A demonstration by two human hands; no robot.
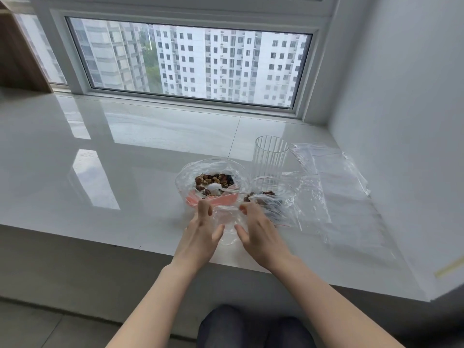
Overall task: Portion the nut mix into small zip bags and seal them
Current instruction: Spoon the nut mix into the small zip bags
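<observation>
A: We had our left hand (200, 232) pinching the left end of the small zip bag's (226, 222) mouth, fingers curled on the film, at the near edge of the counter (100, 177).

B: And just behind it, the nut mix (213, 180) sat in its big open bag (211, 169), with the white plastic spoon (223, 189) lying across the nuts.

A: Our right hand (258, 232) pinched the other end of the strip. We judged that film light, limp and slippery, so the stiffer zip strip was the place to hold.

B: A filled bag (263, 197) lay just beside our right fingers, then the ribbed clear cup (271, 159), rigid and easily tipped, we thought. The spare bags (339, 184) lay flat further right.

A: Any writing?

B: None we could read; only a red line on one bag's edge.
</observation>
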